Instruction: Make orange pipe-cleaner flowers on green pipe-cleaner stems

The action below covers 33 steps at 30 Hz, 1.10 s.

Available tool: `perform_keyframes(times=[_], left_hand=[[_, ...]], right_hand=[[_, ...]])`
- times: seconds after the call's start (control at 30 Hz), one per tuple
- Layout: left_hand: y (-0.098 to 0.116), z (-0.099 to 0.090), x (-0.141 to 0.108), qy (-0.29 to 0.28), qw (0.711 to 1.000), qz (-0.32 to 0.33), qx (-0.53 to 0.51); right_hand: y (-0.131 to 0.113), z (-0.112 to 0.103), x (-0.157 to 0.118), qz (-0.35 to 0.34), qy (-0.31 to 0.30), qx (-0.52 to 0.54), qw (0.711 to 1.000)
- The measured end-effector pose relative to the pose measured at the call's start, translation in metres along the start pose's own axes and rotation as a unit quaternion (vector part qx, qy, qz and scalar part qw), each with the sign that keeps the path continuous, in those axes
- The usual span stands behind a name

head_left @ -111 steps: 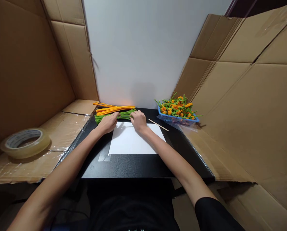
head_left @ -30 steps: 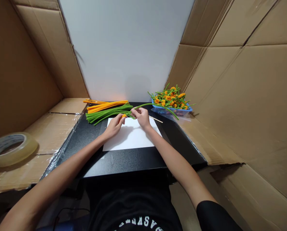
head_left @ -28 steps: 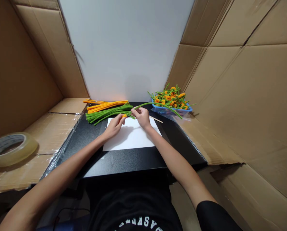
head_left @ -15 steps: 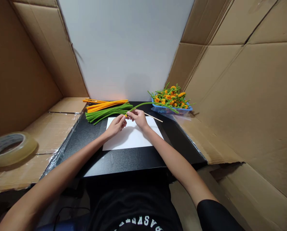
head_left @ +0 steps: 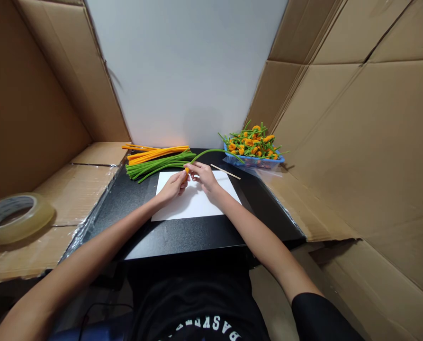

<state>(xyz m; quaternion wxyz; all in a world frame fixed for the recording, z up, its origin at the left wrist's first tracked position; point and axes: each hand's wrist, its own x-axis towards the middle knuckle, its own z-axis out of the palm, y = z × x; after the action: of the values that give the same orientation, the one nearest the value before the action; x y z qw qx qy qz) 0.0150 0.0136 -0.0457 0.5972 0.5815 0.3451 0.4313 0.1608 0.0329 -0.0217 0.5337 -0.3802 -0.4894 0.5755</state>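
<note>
Between the clamped-together fingertips of the left hand, a small orange wrap on the end of a green pipe cleaner, the right hand pinching just beside it, above white paper. Apparently end-wrapping in hand; next move calling for a tight, even twist.
</note>
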Motion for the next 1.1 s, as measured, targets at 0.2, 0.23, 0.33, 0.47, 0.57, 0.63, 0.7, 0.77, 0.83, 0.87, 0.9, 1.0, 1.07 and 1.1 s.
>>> perform_keyframes(times=[0.2,0.23,0.33,0.47,0.57,0.63,0.7,0.77,0.83,0.87,0.9,1.0,1.07,1.1], left_hand=[[-0.002,-0.001,0.002,-0.003,1.0,0.015,0.012],[-0.002,0.0,0.001,-0.003,1.0,0.017,0.009],[0.0,0.001,0.0,-0.002,1.0,0.016,-0.01],[0.003,0.002,-0.002,0.003,0.999,0.0,-0.042],[0.007,0.003,-0.003,-0.004,0.997,-0.014,-0.071],[0.008,0.002,-0.003,-0.015,0.996,-0.018,-0.086],[0.009,0.002,-0.004,-0.021,0.995,-0.02,-0.092],[0.008,0.002,-0.004,-0.024,0.995,-0.024,-0.092],[0.006,0.002,-0.004,-0.027,0.995,-0.026,-0.088],[0.005,0.002,-0.005,-0.028,0.996,-0.027,-0.085],[0.005,0.002,-0.005,-0.028,0.996,-0.028,-0.083],[0.006,0.003,-0.006,-0.023,0.996,-0.035,-0.08],[0.008,0.003,-0.005,-0.021,0.995,-0.037,-0.089],[0.009,0.003,-0.005,-0.021,0.994,-0.038,-0.096]], right_hand=[[-0.008,-0.009,0.003,-0.013,0.039,0.014,0.999],[-0.007,-0.008,0.003,-0.005,0.036,0.017,0.999],[0.0,-0.003,0.001,0.014,0.023,0.025,0.999],[0.005,0.003,-0.002,0.024,-0.007,0.018,1.0],[0.001,0.001,-0.001,0.021,0.008,0.047,0.999],[-0.002,-0.002,0.0,0.01,0.026,0.068,0.997],[-0.002,-0.003,0.001,0.003,0.033,0.069,0.997],[0.0,-0.003,0.002,0.009,0.022,0.055,0.998],[0.003,-0.002,0.002,0.022,0.0,0.042,0.999],[0.005,-0.001,0.002,0.026,-0.011,0.036,0.999],[0.006,-0.001,0.001,0.029,-0.02,0.031,0.999],[0.007,0.0,0.001,0.035,-0.029,0.026,0.999],[0.005,-0.001,0.001,0.034,-0.022,0.045,0.998],[0.003,-0.002,0.002,0.028,-0.014,0.057,0.998]])
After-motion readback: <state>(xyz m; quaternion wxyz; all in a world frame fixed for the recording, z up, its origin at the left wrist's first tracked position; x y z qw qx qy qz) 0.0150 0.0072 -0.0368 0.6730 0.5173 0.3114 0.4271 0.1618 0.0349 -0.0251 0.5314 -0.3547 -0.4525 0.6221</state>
